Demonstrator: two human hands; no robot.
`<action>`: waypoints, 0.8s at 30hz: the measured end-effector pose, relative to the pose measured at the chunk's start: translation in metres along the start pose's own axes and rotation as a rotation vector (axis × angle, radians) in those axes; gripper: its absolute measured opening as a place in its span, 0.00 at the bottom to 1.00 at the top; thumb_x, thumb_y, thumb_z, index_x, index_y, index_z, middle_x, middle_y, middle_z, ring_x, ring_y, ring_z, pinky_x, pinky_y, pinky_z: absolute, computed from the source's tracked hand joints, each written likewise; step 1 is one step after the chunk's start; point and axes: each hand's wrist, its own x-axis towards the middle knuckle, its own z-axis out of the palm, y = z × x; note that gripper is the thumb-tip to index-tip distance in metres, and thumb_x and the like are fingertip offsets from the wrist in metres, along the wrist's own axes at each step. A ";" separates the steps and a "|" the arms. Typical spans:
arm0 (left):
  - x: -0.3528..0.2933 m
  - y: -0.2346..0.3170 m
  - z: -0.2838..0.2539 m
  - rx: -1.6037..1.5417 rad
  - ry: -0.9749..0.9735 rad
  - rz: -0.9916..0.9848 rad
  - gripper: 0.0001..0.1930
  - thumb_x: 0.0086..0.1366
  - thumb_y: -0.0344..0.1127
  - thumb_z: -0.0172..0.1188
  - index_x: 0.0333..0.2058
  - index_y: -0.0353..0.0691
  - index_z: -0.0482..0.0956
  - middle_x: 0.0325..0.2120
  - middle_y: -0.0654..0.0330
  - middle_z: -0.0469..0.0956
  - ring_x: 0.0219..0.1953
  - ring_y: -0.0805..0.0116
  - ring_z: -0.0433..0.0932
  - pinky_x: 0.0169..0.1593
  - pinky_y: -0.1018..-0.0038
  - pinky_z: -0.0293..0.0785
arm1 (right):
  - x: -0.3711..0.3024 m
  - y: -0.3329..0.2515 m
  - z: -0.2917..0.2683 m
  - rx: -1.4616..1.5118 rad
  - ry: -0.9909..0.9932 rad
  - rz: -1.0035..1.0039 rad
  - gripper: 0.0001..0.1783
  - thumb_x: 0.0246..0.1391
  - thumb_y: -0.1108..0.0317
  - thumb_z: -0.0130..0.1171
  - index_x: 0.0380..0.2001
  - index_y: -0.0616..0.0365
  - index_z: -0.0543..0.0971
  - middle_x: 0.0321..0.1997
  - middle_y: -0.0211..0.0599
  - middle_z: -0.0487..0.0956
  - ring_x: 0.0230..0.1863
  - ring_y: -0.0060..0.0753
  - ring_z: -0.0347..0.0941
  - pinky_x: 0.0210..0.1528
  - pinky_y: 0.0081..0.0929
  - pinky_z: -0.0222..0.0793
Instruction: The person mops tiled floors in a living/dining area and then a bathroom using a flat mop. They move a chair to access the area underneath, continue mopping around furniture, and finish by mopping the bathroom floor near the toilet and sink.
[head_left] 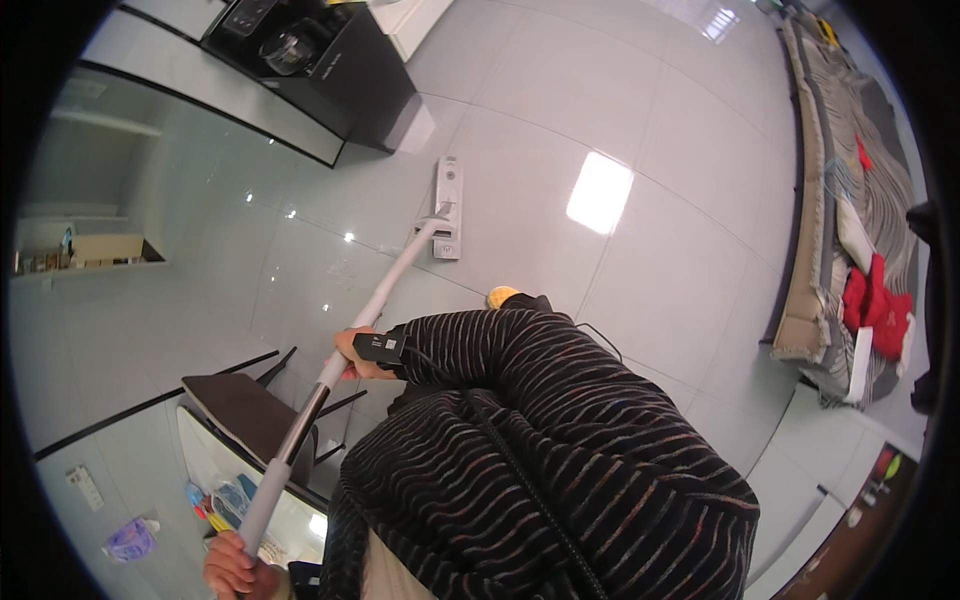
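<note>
A flat mop with a long white and silver pole (395, 275) slants across the view from the lower left. Its pale rectangular head (449, 185) lies flat on the grey tiled floor. My right hand (358, 352) is wrapped round the middle of the pole, with a black device (380, 349) strapped at the wrist. Lower down, my left hand (232, 566) grips the pole near its top end. My right arm, in a dark striped sleeve (465, 340), reaches across in front of me.
A black appliance cabinet (365, 85) stands beyond the mop head at the upper left. A brown chair (250, 410) and a table with things on it are near the pole at left. Along the right is a sofa (812, 200) with red cloth (880, 305). My yellow shoe (502, 297) shows mid-floor.
</note>
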 end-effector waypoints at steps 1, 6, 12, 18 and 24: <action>0.006 0.003 0.000 -0.056 -0.021 -0.033 0.18 0.61 0.34 0.45 0.12 0.51 0.55 0.10 0.68 0.56 0.21 0.74 0.59 0.38 0.73 0.59 | -0.009 0.001 -0.006 0.087 0.029 0.007 0.13 0.53 0.69 0.49 0.41 0.64 0.70 0.36 0.43 0.77 0.36 0.39 0.78 0.33 0.37 0.78; 0.032 -0.036 -0.002 -0.294 -0.140 -0.154 0.20 0.60 0.34 0.47 0.10 0.52 0.54 0.10 0.68 0.57 0.20 0.74 0.58 0.34 0.73 0.57 | -0.017 0.002 -0.069 0.168 0.196 -0.020 0.13 0.57 0.66 0.46 0.42 0.62 0.70 0.38 0.41 0.78 0.37 0.36 0.77 0.37 0.32 0.78; 0.052 -0.133 0.046 -0.079 -0.301 -0.159 0.06 0.49 0.32 0.54 0.18 0.40 0.69 0.16 0.56 0.71 0.27 0.59 0.73 0.39 0.70 0.70 | 0.034 0.017 -0.242 -0.106 0.140 -0.533 0.10 0.50 0.67 0.53 0.30 0.64 0.73 0.27 0.46 0.78 0.29 0.37 0.77 0.28 0.32 0.73; 0.077 -0.163 0.173 -0.427 -0.743 -0.442 0.12 0.55 0.31 0.50 0.13 0.40 0.68 0.17 0.57 0.74 0.30 0.60 0.74 0.48 0.58 0.68 | -0.013 0.013 -0.365 0.371 0.338 -0.364 0.11 0.55 0.68 0.44 0.36 0.65 0.68 0.34 0.47 0.77 0.33 0.40 0.76 0.27 0.32 0.71; 0.090 -0.190 0.269 -0.417 -1.180 -0.468 0.15 0.54 0.32 0.53 0.10 0.39 0.67 0.15 0.58 0.73 0.29 0.61 0.73 0.49 0.59 0.67 | -0.076 0.023 -0.415 0.726 0.555 -0.395 0.17 0.56 0.60 0.46 0.33 0.67 0.69 0.27 0.44 0.73 0.25 0.35 0.70 0.24 0.32 0.66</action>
